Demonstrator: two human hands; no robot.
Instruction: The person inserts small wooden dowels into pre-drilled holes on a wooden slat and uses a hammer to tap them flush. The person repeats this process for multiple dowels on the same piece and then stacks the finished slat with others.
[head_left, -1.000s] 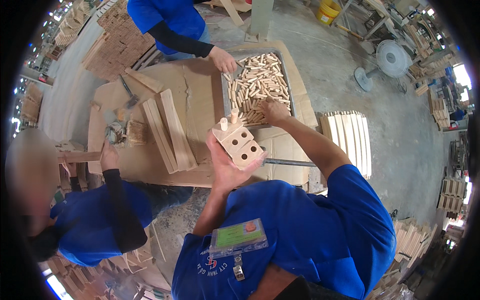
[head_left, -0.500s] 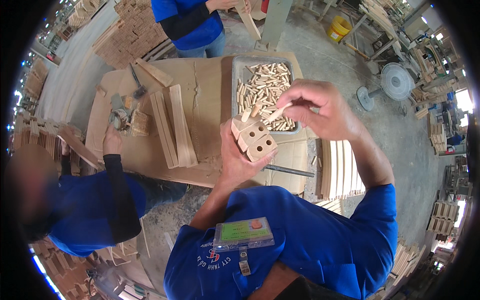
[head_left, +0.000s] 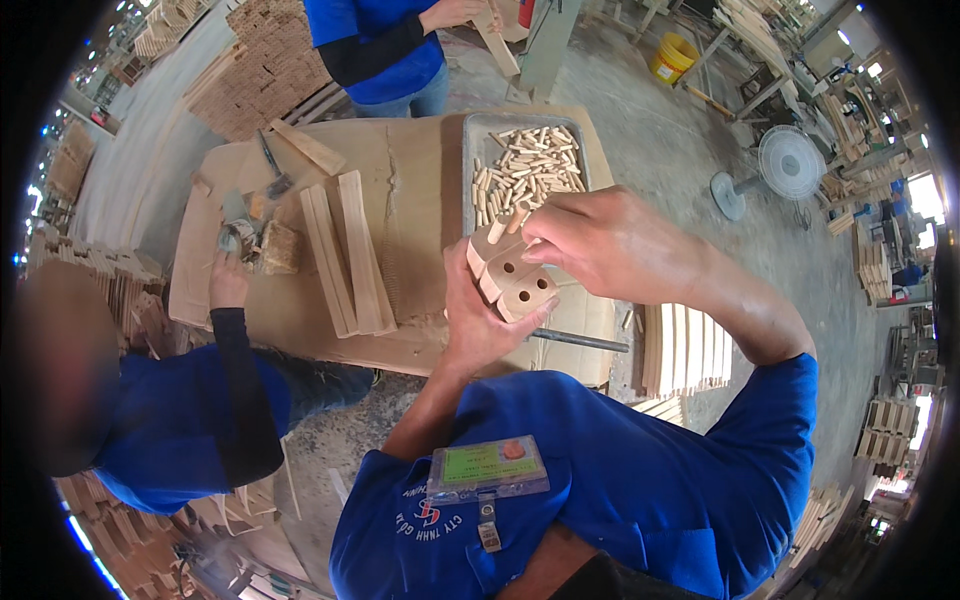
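Observation:
My left hand (head_left: 474, 322) is wrapped round a few wooden pieces (head_left: 497, 280) held together, their drilled ends facing up. Two wooden dowels (head_left: 518, 217) stand up out of the far end, and three dark holes show in the nearer ends. Over these ends, my right hand (head_left: 590, 240) is pinched closed at the hole beside the standing dowels. Its fingertips hide the dowel they grip. Just beyond both hands lies a grey tray (head_left: 468, 150) of loose dowels.
A cardboard-covered table (head_left: 420, 270) carries wooden slats (head_left: 345, 255) and a hammer (head_left: 275, 165). A dark rod (head_left: 580, 341) juts out below my left hand. Co-workers stand left and across the table. Slats are stacked (head_left: 685, 335) at right, near a fan (head_left: 790, 163).
My right hand has moved left and down with the dowel, from above the tray's edge onto the drilled ends. My left hand holds the wooden pieces almost unmoved.

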